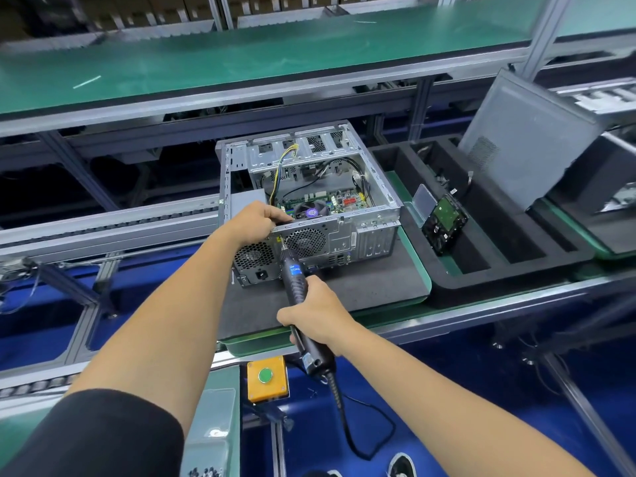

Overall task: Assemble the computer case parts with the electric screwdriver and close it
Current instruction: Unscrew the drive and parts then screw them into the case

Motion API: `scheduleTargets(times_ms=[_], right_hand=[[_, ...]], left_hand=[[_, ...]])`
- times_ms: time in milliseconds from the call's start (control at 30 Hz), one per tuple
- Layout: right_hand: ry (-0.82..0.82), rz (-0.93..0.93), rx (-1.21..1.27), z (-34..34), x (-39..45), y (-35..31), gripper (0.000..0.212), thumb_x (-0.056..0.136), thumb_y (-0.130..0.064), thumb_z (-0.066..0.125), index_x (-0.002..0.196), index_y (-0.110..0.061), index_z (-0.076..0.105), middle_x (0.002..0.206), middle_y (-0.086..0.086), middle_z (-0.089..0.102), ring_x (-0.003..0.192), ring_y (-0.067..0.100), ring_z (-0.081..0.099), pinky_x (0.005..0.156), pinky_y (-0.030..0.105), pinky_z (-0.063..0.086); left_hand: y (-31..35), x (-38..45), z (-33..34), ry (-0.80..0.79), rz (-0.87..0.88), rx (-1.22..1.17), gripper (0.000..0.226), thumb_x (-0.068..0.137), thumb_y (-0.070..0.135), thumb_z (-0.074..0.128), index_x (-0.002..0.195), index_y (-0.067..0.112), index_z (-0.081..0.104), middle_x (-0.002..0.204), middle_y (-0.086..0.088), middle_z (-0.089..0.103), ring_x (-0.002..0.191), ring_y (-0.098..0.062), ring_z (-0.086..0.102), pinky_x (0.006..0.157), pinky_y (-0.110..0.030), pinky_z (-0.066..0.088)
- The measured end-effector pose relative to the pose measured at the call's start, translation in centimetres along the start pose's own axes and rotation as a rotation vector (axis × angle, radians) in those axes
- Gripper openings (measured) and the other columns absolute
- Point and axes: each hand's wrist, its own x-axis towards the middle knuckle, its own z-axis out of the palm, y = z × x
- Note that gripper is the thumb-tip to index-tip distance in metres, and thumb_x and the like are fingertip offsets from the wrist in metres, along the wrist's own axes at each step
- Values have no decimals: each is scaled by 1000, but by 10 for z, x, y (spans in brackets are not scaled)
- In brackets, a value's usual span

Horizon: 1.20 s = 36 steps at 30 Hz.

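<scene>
My left hand (266, 215) clamped the case (309, 201) rim while my right hand (315, 313) gripped the screwdriver (292, 273), its bit seemingly on a rear-panel screw, next needing steady straight pressure.

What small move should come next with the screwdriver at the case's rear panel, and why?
Probably press in and drive the screw. The black electric screwdriver, in the right hand's grip, has its tip at the rear panel of the open grey metal computer case, between the two fan grilles, while the left hand steadies the case's top rear edge. The screw itself is too small to see.
</scene>
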Motion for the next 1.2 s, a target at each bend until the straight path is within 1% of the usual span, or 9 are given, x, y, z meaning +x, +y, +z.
scheduleTargets(times_ms=[67, 200, 400, 600, 733, 867, 1000, 1100, 1200], right_hand=[[28, 7, 2, 6, 1, -2, 44, 72, -17, 72, 104, -14, 43, 102, 13, 57, 78, 31, 61, 77, 51, 60], [66, -4, -42, 8, -1, -5, 44, 75, -20, 73, 107, -14, 44, 100, 9, 56, 76, 24, 58, 62, 34, 52], [53, 10, -28, 3, -1, -11, 44, 71, -18, 74, 103, -14, 44, 108, 17, 60, 88, 36, 67, 80, 53, 60], [18, 14, -50, -5, -2, -12, 44, 72, -17, 74, 105, -13, 45, 109, 18, 61, 79, 31, 61, 82, 53, 59], [-29, 18, -67, -16, -5, -17, 46, 71, -18, 75, 107, -11, 46, 99, 16, 57, 81, 32, 60, 84, 55, 57], [-108, 5, -14, -26, -17, -21, 46, 75, -15, 74, 109, -12, 43, 87, 10, 56, 64, 28, 60, 67, 45, 56], [-38, -135, 55, -65, -23, -43, 42, 78, -8, 73, 111, -10, 48, 74, 8, 55, 47, 23, 57, 49, 34, 51], [66, -228, 62, -121, -24, -64, 36, 79, -4, 72, 107, -10, 49, 69, 7, 56, 43, 21, 55, 43, 30, 49], [146, -260, 24, -176, -22, -69, 34, 81, -2, 72, 108, -6, 51, 65, 6, 60, 43, 20, 57, 43, 29, 49]], left_hand=[[1, 0, 1, 1, -3, 7, 51, 84, -13, 38, 96, 26, 70, 106, 2, 64, 94, -15, 57, 76, -21, 42], [2, 0, 2, 13, -22, -2, 49, 84, -15, 37, 105, 14, 71, 109, -2, 64, 100, -16, 56, 84, -24, 40], [5, -3, 1, 1, -22, 13, 49, 85, -14, 37, 107, 14, 70, 111, 0, 61, 104, -17, 55, 84, -24, 39], [4, -5, -1, -9, -9, 1, 46, 88, -10, 37, 104, 17, 70, 109, -4, 64, 92, -20, 55, 69, -22, 42], [2, -4, -3, -64, -15, -55, 29, 95, 5, 45, 104, 15, 70, 92, -11, 62, 75, -21, 45, 65, -30, 39], [10, -3, -3, 42, -9, -153, 27, 94, 9, 50, 82, 22, 71, 90, -2, 68, 68, -11, 55, 61, -21, 42], [41, 8, -2, 195, 87, -237, 22, 93, 13, 54, 80, 6, 71, 71, 0, 67, 55, -7, 53, 59, -20, 41], [83, 19, 10, 171, 161, -276, 30, 95, 15, 52, 71, 6, 65, 58, 1, 63, 47, -3, 54, 50, -16, 42], [126, 34, 31, 111, 246, -230, 29, 97, 15, 48, 79, 2, 66, 65, -5, 63, 50, -4, 55, 55, -18, 46]])
